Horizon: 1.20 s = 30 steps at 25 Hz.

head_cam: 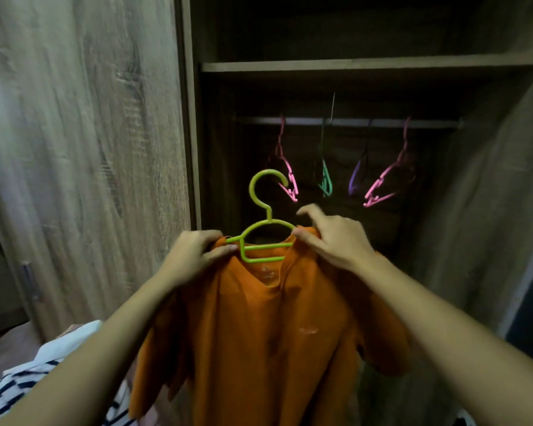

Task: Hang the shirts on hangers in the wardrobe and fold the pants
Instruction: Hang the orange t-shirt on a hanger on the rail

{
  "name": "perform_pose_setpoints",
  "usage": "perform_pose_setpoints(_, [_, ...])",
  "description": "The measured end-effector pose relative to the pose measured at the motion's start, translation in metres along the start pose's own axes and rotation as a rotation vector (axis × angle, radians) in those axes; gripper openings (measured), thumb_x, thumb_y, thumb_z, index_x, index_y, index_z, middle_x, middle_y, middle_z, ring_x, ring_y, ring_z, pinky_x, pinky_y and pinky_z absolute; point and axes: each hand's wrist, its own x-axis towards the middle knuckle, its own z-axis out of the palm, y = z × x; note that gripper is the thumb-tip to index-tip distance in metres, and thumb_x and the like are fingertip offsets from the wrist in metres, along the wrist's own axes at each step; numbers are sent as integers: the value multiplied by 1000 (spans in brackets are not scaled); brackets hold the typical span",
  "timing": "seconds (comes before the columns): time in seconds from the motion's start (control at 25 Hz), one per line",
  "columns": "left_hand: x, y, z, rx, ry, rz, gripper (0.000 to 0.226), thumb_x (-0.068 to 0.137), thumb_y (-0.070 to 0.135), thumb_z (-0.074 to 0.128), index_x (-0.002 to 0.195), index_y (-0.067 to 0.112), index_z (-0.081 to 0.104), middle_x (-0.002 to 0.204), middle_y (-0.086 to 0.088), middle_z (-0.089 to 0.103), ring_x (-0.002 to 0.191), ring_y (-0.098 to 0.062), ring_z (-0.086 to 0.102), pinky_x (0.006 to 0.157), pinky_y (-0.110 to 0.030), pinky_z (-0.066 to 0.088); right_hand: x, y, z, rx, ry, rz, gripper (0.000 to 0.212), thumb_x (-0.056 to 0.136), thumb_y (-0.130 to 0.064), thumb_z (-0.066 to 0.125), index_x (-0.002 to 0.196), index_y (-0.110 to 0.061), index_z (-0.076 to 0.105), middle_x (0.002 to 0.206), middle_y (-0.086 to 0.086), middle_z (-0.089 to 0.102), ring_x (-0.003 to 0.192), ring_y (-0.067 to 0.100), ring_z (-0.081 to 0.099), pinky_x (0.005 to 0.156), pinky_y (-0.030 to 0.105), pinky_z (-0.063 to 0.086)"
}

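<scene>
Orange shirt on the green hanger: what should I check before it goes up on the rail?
1. Neck: ok, the green hanger passes through the orange shirt and its hook pokes out above the collar.
2. Shoulders seated on the hanger arms: cannot tell, the hands cover them.
3. Grip: ok, left hand and right hand each hold a shoulder.
4. Hook: ok, nothing caught on it.
5. Space on the rail: ok, gap between the left pink hanger and the teal hanger.
6. Access: ok, the wardrobe stands open.
</scene>
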Motion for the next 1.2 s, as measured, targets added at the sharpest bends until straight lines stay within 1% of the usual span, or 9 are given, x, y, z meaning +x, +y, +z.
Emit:
perform_pose_setpoints(0.12, [-4, -21, -28, 8, 82, -32, 37, 85, 42, 64, 71, 8, 66, 56, 3, 55, 66, -11, 56, 52, -15, 37, -19, 48, 1, 274, -9, 347, 66, 84, -71, 30, 135, -28, 32, 98, -9, 56, 91, 15, 60, 84, 36, 46])
perform_pose_setpoints(0.2, [-1, -30, -43, 50, 129, -50, 29, 85, 35, 66, 72, 9, 68, 54, 5, 56, 58, -10, 55, 52, -16, 36, -31, 64, 8, 481, -187, 473, 53, 90, -58, 35, 130, -24, 39, 102, -3, 60, 95, 18, 62, 83, 32, 47])
perform_pose_setpoints(0.28, [5, -38, -50, 73, 111, -67, 35, 84, 42, 64, 77, 8, 70, 60, 0, 60, 58, -15, 57, 53, -19, 37, -35, 70, 21, 552, -229, 388, 31, 94, -44, 38, 116, -26, 50, 101, 4, 65, 92, 18, 64, 75, 18, 47])
perform_pose_setpoints(0.44, [3, -42, -60, 15, 49, -101, 16, 83, 34, 61, 71, 26, 66, 57, 4, 62, 56, -11, 57, 49, -13, 39, -26, 72, 12, 645, 120, 293, 21, 98, -27, 41, 82, -29, 56, 80, -5, 59, 80, 14, 56, 69, 15, 43])
perform_pose_setpoints(0.56, [-1, -41, -55, -90, 65, -101, 18, 84, 41, 64, 72, 28, 66, 56, 11, 61, 56, -1, 55, 49, -8, 38, -20, 77, 1, 570, 66, 255, 9, 93, -30, 54, 101, -31, 56, 104, -2, 59, 100, 13, 54, 87, 28, 42])
perform_pose_setpoints(0.64, [2, -40, -46, -75, 76, -39, 51, 76, 61, 54, 70, 12, 67, 53, 8, 55, 54, -3, 52, 48, -11, 35, -15, 65, -6, 516, -4, 151, 19, 91, -34, 55, 110, -33, 54, 112, -5, 57, 105, 9, 53, 89, 26, 42])
perform_pose_setpoints(0.88, [14, -22, -47, -151, -9, 59, 59, 68, 83, 40, 74, 29, 64, 63, 8, 60, 63, -5, 57, 51, -9, 39, -8, 48, -1, 466, -62, 41, 14, 94, -38, 47, 101, -35, 59, 98, -10, 66, 92, 5, 62, 80, 25, 48])
perform_pose_setpoints(1.04, [19, -18, -45, -100, -44, 80, 56, 71, 72, 45, 79, 22, 67, 69, -1, 62, 73, -13, 59, 55, -15, 42, -3, 35, -2, 413, -112, -12, 15, 91, -49, 46, 96, -40, 56, 92, -12, 62, 88, 4, 61, 76, 25, 48])
perform_pose_setpoints(1.2, [19, -31, -47, -43, -113, 32, 72, 66, 83, 39, 83, 17, 64, 72, 4, 59, 73, -1, 58, 58, -12, 45, -3, 40, -2, 454, 19, 120, 20, 94, -41, 46, 78, -40, 57, 75, -14, 59, 77, 6, 58, 72, 29, 41])
